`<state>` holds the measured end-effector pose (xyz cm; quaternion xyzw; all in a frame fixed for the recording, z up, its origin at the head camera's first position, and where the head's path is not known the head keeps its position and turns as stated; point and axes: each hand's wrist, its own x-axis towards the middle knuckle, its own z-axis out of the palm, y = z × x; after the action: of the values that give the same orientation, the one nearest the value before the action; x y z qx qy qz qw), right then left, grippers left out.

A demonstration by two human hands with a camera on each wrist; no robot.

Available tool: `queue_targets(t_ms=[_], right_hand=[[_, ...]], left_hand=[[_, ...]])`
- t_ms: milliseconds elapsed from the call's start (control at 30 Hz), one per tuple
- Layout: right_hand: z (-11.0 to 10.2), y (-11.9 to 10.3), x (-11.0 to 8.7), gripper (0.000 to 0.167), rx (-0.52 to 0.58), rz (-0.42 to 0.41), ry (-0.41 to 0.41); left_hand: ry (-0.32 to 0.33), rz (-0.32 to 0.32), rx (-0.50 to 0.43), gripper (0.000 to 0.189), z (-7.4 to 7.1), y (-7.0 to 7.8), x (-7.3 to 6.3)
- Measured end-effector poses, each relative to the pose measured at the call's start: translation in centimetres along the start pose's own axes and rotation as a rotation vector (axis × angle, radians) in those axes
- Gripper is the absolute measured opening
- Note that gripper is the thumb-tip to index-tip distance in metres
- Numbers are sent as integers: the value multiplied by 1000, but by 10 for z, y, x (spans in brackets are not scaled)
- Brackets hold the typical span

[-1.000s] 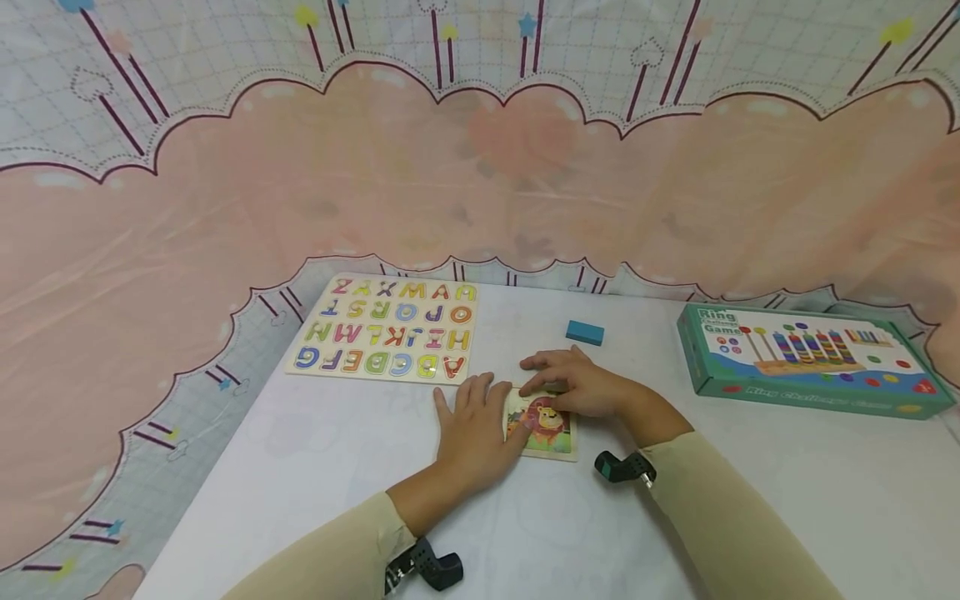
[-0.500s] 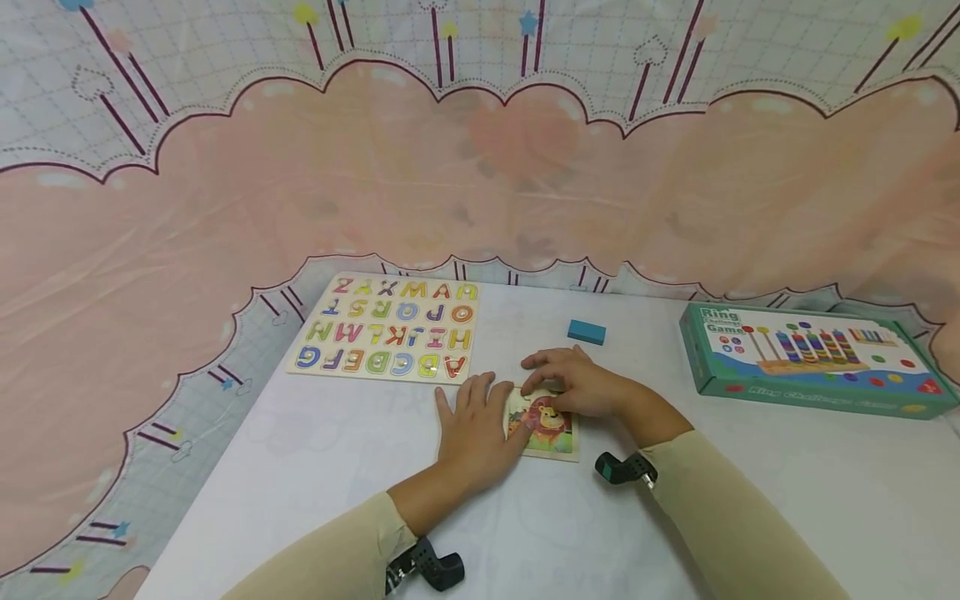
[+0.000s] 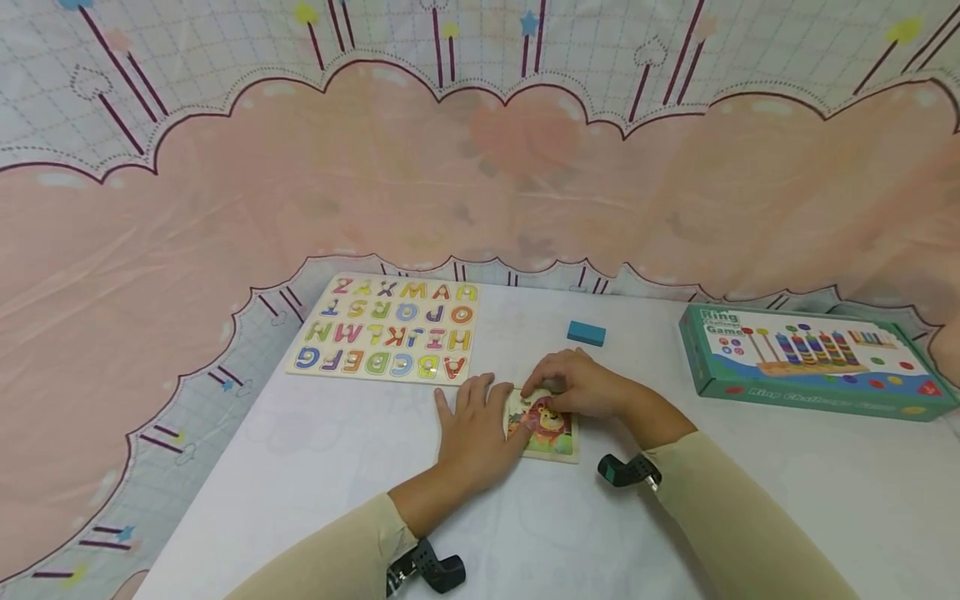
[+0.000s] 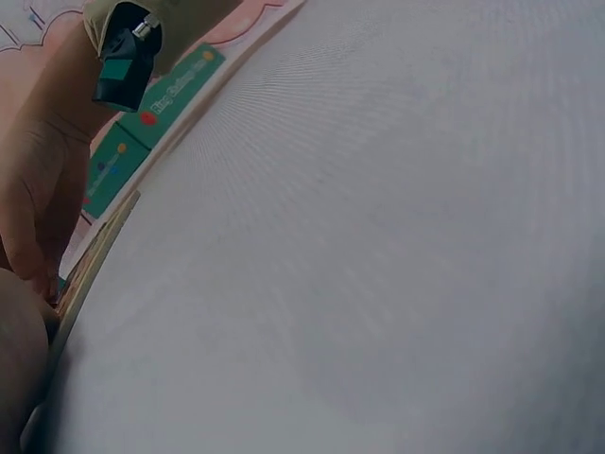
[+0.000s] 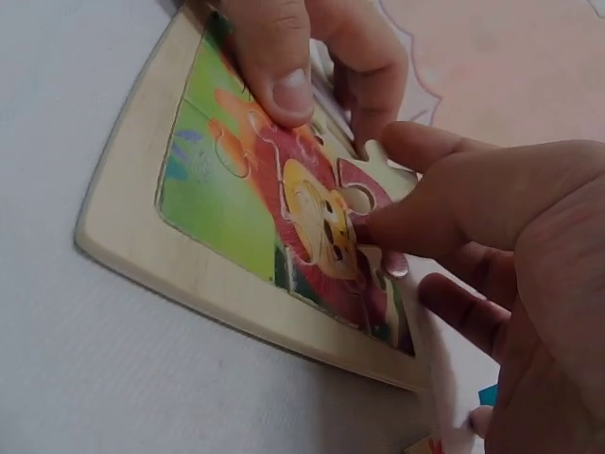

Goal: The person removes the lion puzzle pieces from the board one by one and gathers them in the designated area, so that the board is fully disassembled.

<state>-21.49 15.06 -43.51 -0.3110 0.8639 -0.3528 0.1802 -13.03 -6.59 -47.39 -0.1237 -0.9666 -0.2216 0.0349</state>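
Observation:
A lion jigsaw puzzle in a wooden tray (image 5: 227, 305) lies on the table in front of the person. My left hand (image 3: 474, 437) rests flat along its left side, fingers spread, with the thumb pressing on the picture. From the right, my right hand (image 3: 583, 385) reaches over the far part of the tray. Between its thumb and index finger it pinches a cream-and-maroon puzzle piece (image 5: 386, 172), tilted up from the picture near the lion's head. In the left wrist view, only the tray's edge (image 4: 95, 260) shows beneath the hands.
An alphabet puzzle board (image 3: 382, 329) lies behind and left of the hands. Beyond the right hand is a blue block (image 3: 586, 333). A green Ring Challenge Game box (image 3: 813, 360) lies at the right. Patterned cloth (image 3: 375, 192) hangs behind the white table (image 3: 300, 467).
The right hand's outer fingers have curled in slightly toward the puzzle. The left hand and the tray stay in place.

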Motion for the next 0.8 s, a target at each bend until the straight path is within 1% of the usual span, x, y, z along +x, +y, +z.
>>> queue_targets(t_ms=[133, 200, 367, 433, 533, 633, 733, 800], right_hand=[[0, 0, -1, 32, -7, -10, 0], [1, 0, -2, 32, -13, 2, 5], [3, -1, -4, 28, -39, 36, 41], [4, 1, -4, 25, -56, 30, 56], [5, 2, -3, 22, -60, 19, 71], [5, 4, -4, 22, 3, 21, 82], [4, 7, -5, 23, 84, 49, 101], [3, 8, -6, 22, 120, 57, 111]], left_hand=[[8, 8, 2, 63, 1, 0, -1], [9, 7, 12, 63, 0, 0, -1], [-18, -7, 37, 65, -3, 1, -1], [-27, -10, 42, 65, -3, 2, -1], [-22, -8, 40, 65, -3, 1, -1], [-13, -4, 34, 64, -1, 1, -1], [-8, 2, 30, 64, 0, 0, -1], [-6, 3, 29, 64, 0, 0, -1]])
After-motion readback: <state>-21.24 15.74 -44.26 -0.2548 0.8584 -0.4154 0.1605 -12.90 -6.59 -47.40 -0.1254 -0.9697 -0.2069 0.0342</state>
